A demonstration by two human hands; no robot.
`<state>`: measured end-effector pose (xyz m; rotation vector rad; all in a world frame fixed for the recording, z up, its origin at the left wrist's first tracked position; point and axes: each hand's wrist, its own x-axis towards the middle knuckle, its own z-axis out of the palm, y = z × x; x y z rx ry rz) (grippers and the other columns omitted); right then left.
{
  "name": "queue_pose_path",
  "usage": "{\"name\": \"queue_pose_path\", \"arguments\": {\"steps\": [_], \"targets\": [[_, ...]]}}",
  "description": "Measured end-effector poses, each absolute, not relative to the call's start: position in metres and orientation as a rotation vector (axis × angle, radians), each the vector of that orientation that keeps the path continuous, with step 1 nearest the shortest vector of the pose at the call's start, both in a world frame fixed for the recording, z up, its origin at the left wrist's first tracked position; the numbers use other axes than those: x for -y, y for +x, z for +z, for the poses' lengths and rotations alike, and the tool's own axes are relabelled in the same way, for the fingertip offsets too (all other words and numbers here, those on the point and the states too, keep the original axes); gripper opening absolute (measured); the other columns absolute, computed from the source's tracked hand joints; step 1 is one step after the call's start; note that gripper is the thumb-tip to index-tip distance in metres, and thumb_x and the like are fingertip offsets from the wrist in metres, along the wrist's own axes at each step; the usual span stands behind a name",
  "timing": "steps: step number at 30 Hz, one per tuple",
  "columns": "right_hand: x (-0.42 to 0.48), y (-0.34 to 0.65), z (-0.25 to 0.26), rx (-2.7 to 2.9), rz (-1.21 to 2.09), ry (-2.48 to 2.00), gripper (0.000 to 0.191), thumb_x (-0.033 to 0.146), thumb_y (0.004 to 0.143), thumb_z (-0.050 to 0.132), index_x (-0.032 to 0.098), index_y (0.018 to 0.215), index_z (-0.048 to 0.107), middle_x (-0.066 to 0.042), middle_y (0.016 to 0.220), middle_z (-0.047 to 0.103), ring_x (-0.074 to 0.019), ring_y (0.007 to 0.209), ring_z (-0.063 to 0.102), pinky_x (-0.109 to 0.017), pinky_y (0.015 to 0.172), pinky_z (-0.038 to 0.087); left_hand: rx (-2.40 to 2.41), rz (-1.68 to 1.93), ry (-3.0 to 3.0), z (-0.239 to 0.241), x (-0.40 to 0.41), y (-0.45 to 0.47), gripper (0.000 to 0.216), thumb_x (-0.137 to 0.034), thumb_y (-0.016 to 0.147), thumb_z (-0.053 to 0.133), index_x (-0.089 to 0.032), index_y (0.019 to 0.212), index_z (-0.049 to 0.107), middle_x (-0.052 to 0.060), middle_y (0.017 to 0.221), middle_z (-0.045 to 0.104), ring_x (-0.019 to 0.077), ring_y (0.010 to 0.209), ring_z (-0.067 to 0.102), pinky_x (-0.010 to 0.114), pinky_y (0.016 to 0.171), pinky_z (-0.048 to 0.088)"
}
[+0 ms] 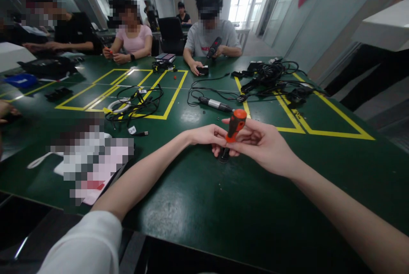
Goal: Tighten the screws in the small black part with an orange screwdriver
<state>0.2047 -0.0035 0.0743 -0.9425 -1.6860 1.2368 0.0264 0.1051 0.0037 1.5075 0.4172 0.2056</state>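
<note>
My right hand (263, 144) is closed round the orange and black handle of a screwdriver (234, 125), which stands nearly upright with its tip down on the green table (223, 206). My left hand (207, 135) meets it from the left, fingers pinched at the lower part of the tool, near a small dark piece (223, 157) on the table. What the left fingers pinch is hidden.
A power screwdriver with cord (214, 103) lies just beyond my hands. Coiled cables (134, 103) sit inside yellow tape lines at left; a cable heap (271, 76) at right. Papers (92, 167) lie near left. Several people sit along the far edge.
</note>
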Motion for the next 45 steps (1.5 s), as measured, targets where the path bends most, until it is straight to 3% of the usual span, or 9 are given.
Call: {"name": "queue_pose_path", "arguments": {"steps": [5,10,18,21,27,33,38,41,45], "targets": [[0.003,0.205,0.071,1.716,1.202,-0.933,0.048,0.039,0.088,0.076,0.02,0.13,0.063,-0.004,0.083,0.079,-0.0193,0.065,0.077,-0.032,0.064,0.065,-0.417,0.183,1.467,0.009,-0.104,0.026,0.025,-0.031,0.074,0.084,-0.011,0.084,0.072,0.006,0.079,0.076,0.0087,0.052,0.064,0.019,0.05,0.047],[0.002,0.206,0.069,1.672,1.153,-0.984,0.054,0.04,0.082,0.082,0.019,0.128,0.062,-0.001,0.075,0.076,-0.0207,0.063,0.077,-0.031,0.061,0.064,-0.468,0.187,1.459,0.011,-0.105,0.026,0.027,-0.032,0.075,0.085,-0.012,0.088,0.071,0.004,0.075,0.075,0.0093,0.05,0.065,0.019,0.05,0.047],[-0.001,0.213,0.073,1.825,0.92,-1.058,0.029,0.044,0.084,0.08,0.019,0.098,0.075,-0.005,0.082,0.077,-0.0207,0.065,0.073,-0.034,0.063,0.063,-0.497,0.206,1.433,0.008,-0.106,0.025,0.033,-0.031,0.075,0.083,-0.012,0.096,0.066,0.006,0.074,0.076,0.0127,0.051,0.069,0.021,0.054,0.051],[-0.002,0.217,0.079,1.906,0.785,-1.09,0.025,0.042,0.085,0.078,0.02,0.096,0.079,-0.007,0.089,0.079,-0.023,0.073,0.074,-0.035,0.066,0.063,-0.532,0.197,1.435,0.008,-0.106,0.026,0.032,-0.028,0.078,0.08,-0.011,0.101,0.067,0.005,0.07,0.075,0.013,0.052,0.07,0.022,0.056,0.053],[-0.001,0.221,0.088,1.969,0.766,-1.128,0.023,0.043,0.085,0.077,0.021,0.092,0.08,-0.006,0.086,0.08,-0.0248,0.074,0.075,-0.037,0.069,0.064,-0.52,0.2,1.413,0.009,-0.106,0.028,0.038,-0.026,0.076,0.079,-0.012,0.109,0.067,0.01,0.091,0.08,0.0131,0.058,0.073,0.021,0.055,0.053],[0.0,0.223,0.091,1.924,0.793,-1.132,0.04,0.045,0.081,0.08,0.02,0.112,0.076,-0.006,0.085,0.079,-0.0236,0.069,0.074,-0.039,0.07,0.065,-0.517,0.206,1.409,0.009,-0.105,0.028,0.038,-0.028,0.073,0.081,-0.012,0.104,0.066,0.009,0.088,0.08,0.0134,0.056,0.073,0.02,0.053,0.053],[0.001,0.222,0.088,1.95,0.877,-1.112,0.039,0.032,0.085,0.073,0.02,0.121,0.072,-0.005,0.085,0.079,-0.0238,0.075,0.075,-0.039,0.075,0.063,-0.531,0.205,1.431,0.008,-0.105,0.029,0.03,-0.029,0.077,0.079,-0.012,0.1,0.067,0.008,0.084,0.079,0.0133,0.056,0.072,0.021,0.054,0.053],[0.001,0.22,0.086,1.977,0.884,-1.105,0.034,0.03,0.087,0.068,0.018,0.119,0.071,-0.003,0.075,0.074,-0.0218,0.071,0.072,-0.037,0.075,0.06,-0.522,0.185,1.457,0.009,-0.105,0.028,0.024,-0.029,0.079,0.073,-0.012,0.096,0.072,0.009,0.087,0.08,0.0118,0.055,0.07,0.02,0.054,0.053],[-0.001,0.224,0.088,1.914,0.806,-1.1,0.031,0.039,0.091,0.064,0.017,0.112,0.07,0.0,0.068,0.065,-0.0178,0.059,0.062,-0.032,0.061,0.052,-0.468,0.16,1.427,0.009,-0.107,0.026,0.028,-0.025,0.073,0.066,-0.012,0.096,0.076,0.009,0.095,0.081,0.0112,0.058,0.07,0.02,0.055,0.052]]}}
